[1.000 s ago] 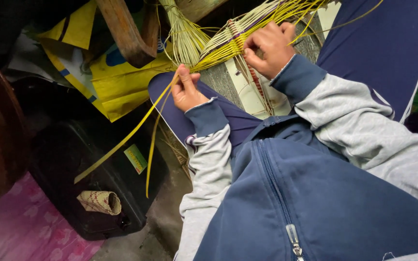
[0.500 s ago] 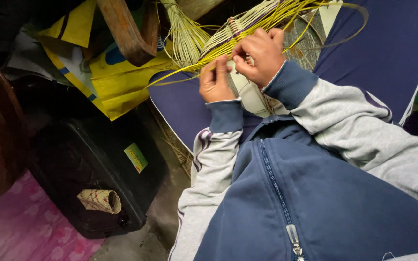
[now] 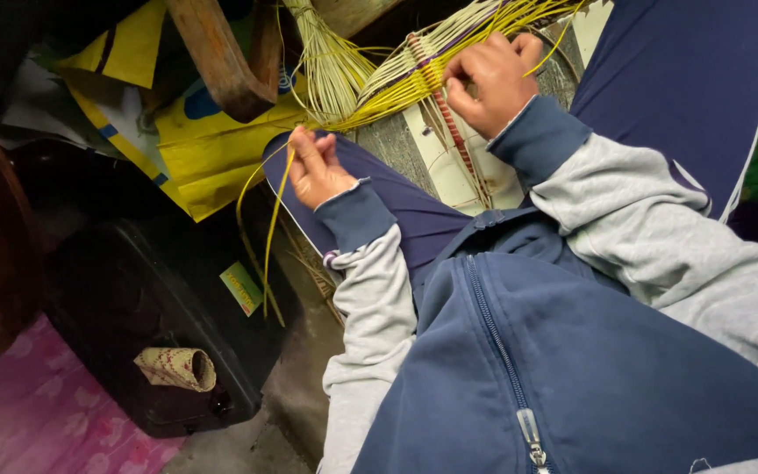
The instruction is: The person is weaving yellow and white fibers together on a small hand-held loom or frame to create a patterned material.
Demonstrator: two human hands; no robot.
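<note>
Left hand [image 3: 318, 171] grip pinching yellow strip [image 3: 272, 233] hanging downward, right hand [image 3: 489, 79] grip closed on woven strands [image 3: 396, 83]

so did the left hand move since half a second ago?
Yes. The left hand has swung out from the right hand, down and toward the yellow bag, pulling a yellow strand.

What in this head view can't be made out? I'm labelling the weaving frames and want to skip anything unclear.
- Woven yellow strips: the far part is cut off by the top edge.
- Right hand: fingertips curl under, so the grip is hidden.
- Left hand: pinches a yellow strand, whose lower end fades into shadow.
- Sticker on the black case: too small to read.
- Wooden piece: cut off at the top edge.
</note>
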